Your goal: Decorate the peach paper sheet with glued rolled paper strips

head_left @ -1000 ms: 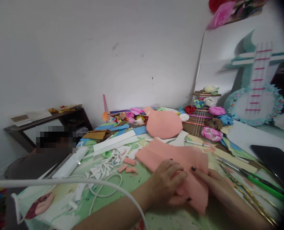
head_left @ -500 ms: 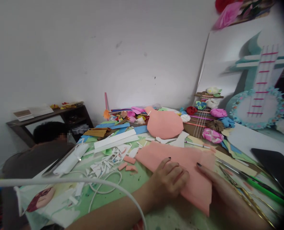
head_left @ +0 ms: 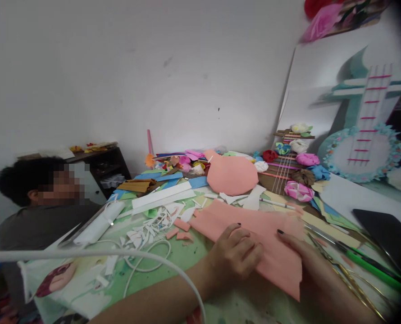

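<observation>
A sheet of salmon-pink craft paper [head_left: 275, 229] lies slantwise in front of me, its right end raised off the table. The bent fingers of my left hand [head_left: 237, 252] close over its near edge, with the thumb hidden. At the right end, my right hand [head_left: 298, 252] holds the same sheet with its thumb on top; its other fingers are out of sight below. Just beyond is a rounded salmon-pink cutout [head_left: 232, 176] with a short neck. Gold-handled scissors [head_left: 345, 274] and a green-handled cutter [head_left: 372, 265] lie right of my right hand.
White paper scraps [head_left: 149, 229] and a white cable [head_left: 163, 256] cover the table's left side. Paper flowers decorate a small stringed model [head_left: 281, 173] at the back. A teal banjo-like model [head_left: 362, 144] leans at right. Another person [head_left: 45, 202] sits on the left.
The person at left has raised their head and turned. Both my hands stay on the pink paper, whose near right corner has shifted slightly right and up.
</observation>
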{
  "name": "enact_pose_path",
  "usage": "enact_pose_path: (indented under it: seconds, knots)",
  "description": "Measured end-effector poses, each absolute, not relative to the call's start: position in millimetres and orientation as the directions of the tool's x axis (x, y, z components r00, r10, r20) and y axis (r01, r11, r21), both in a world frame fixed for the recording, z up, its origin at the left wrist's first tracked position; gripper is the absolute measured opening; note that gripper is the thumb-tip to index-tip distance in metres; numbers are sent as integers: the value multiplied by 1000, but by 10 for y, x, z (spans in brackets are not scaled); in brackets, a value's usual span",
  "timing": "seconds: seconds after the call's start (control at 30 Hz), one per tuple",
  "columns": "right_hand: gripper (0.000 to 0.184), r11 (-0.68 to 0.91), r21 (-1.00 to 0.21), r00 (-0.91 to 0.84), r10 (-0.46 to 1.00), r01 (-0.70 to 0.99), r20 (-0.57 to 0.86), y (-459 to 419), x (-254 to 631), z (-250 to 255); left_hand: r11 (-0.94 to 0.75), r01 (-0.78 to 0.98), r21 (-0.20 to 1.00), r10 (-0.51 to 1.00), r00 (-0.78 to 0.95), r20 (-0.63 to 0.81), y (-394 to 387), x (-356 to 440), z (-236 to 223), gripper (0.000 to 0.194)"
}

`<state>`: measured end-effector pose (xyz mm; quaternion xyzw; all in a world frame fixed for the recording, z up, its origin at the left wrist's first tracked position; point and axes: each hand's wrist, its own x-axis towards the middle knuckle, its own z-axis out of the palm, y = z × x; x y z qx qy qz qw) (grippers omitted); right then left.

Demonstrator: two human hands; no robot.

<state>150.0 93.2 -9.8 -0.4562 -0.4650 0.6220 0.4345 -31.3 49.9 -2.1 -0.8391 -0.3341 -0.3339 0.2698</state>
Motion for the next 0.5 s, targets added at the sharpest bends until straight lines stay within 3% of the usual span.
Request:
enact_pose_path:
  seconds: [0.33, 0.5]
  knots:
    - [34, -174, -984, -107, 980, -38, -169, 958, 1534, -140, -651, 728, -216, 414, 578, 703, 511, -319, -65, 23]
    - [40, -90, -991, -58, 994, 95, -96, 986, 1622, -81, -655, 734, -179, 451, 570, 687, 497, -331, -99, 25]
